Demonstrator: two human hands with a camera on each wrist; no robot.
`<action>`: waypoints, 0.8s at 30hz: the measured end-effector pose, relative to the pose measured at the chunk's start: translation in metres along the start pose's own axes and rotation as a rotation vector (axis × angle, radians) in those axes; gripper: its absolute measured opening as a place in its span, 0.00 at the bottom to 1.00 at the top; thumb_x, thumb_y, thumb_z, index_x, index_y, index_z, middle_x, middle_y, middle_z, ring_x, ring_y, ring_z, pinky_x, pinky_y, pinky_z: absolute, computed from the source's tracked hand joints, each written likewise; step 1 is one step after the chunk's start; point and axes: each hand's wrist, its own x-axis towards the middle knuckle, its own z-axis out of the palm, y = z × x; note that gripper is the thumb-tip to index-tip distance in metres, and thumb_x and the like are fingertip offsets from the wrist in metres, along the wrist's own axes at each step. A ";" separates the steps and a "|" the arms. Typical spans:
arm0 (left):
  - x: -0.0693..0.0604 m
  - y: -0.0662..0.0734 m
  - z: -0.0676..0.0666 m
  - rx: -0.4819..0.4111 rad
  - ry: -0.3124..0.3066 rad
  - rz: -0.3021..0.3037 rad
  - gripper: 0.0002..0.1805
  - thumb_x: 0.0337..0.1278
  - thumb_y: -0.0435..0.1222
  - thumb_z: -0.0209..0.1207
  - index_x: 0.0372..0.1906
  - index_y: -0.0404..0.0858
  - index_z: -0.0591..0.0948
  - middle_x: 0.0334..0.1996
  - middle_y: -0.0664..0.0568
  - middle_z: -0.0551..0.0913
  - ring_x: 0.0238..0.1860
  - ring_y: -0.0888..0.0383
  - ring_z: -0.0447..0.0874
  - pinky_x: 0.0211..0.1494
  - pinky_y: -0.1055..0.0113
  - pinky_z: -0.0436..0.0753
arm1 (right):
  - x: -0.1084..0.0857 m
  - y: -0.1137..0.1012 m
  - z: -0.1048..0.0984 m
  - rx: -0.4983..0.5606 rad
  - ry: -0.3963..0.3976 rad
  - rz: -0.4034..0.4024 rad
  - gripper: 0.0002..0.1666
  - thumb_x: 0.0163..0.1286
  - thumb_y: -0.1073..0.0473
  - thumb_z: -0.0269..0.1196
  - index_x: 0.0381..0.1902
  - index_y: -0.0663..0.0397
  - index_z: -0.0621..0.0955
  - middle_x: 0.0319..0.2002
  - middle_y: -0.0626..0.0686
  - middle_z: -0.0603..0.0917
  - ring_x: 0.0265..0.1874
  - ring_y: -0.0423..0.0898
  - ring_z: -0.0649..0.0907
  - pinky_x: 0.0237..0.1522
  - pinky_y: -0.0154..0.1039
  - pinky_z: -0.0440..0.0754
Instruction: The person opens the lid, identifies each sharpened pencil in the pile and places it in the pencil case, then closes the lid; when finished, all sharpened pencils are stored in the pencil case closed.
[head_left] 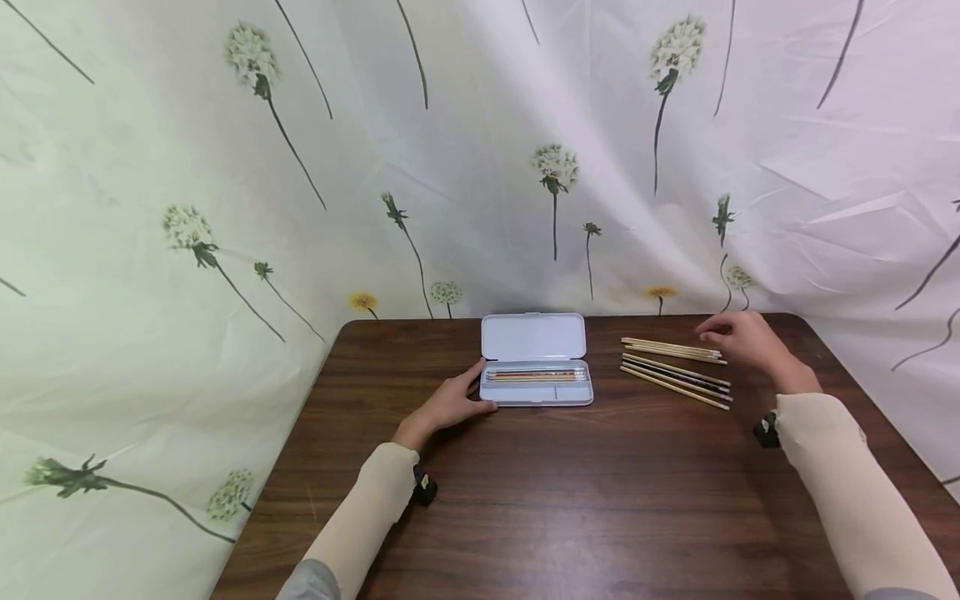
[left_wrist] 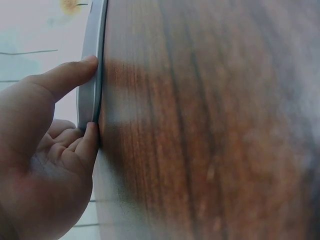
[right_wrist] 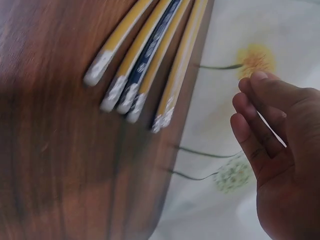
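An open pale blue pencil case (head_left: 536,395) lies on the table with its lid (head_left: 533,337) folded back. Several pencils (head_left: 531,377) rest in its long back compartment. My left hand (head_left: 448,403) holds the case's left end, thumb at the front corner and fingers at the back; the left wrist view shows thumb and fingertips against the case's edge. Right of the case lies a spread of loose pencils (head_left: 671,379), mostly yellow with white erasers and a dark one (right_wrist: 145,62) among them. Above their eraser ends hovers my right hand (head_left: 746,340), fingers loosely bent, holding nothing.
The brown wood-grain table (head_left: 540,492) reaches back to a white curtain (head_left: 465,167) printed with dandelions. The case and loose pencils lie near the table's back edge, with a gap between them.
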 end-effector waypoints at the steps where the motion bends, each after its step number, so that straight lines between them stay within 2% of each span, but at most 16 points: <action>1: -0.001 0.001 -0.001 -0.002 0.000 0.001 0.53 0.70 0.48 0.70 0.88 0.46 0.51 0.86 0.45 0.56 0.83 0.46 0.63 0.82 0.48 0.68 | 0.000 0.003 0.000 0.003 -0.005 0.007 0.09 0.76 0.64 0.66 0.46 0.60 0.92 0.45 0.65 0.92 0.30 0.44 0.87 0.34 0.43 0.83; 7: -0.002 0.002 -0.002 -0.001 -0.003 -0.002 0.53 0.70 0.48 0.70 0.88 0.45 0.51 0.86 0.44 0.56 0.83 0.46 0.64 0.82 0.49 0.69 | -0.002 0.019 0.010 -0.040 -0.036 0.012 0.08 0.74 0.66 0.67 0.44 0.63 0.91 0.42 0.64 0.92 0.33 0.47 0.85 0.40 0.51 0.82; 12: -0.002 0.002 -0.001 -0.005 -0.004 0.010 0.53 0.70 0.47 0.70 0.88 0.44 0.51 0.86 0.44 0.55 0.83 0.46 0.62 0.83 0.48 0.67 | -0.008 0.028 0.022 -0.036 -0.100 0.065 0.09 0.76 0.68 0.64 0.46 0.65 0.90 0.46 0.67 0.91 0.42 0.59 0.87 0.47 0.60 0.83; 16: -0.002 0.001 -0.001 -0.004 -0.010 0.021 0.53 0.70 0.47 0.69 0.88 0.43 0.51 0.86 0.44 0.55 0.84 0.46 0.61 0.83 0.48 0.66 | -0.011 0.030 0.028 -0.031 -0.121 0.089 0.09 0.77 0.69 0.63 0.45 0.65 0.90 0.48 0.69 0.89 0.46 0.63 0.87 0.49 0.64 0.82; 24: -0.003 0.000 -0.002 -0.009 -0.003 0.021 0.53 0.70 0.47 0.70 0.88 0.43 0.51 0.86 0.44 0.55 0.84 0.47 0.61 0.83 0.49 0.66 | -0.004 0.029 0.031 -0.106 -0.146 0.057 0.09 0.74 0.71 0.62 0.43 0.65 0.90 0.41 0.64 0.89 0.41 0.58 0.86 0.47 0.62 0.83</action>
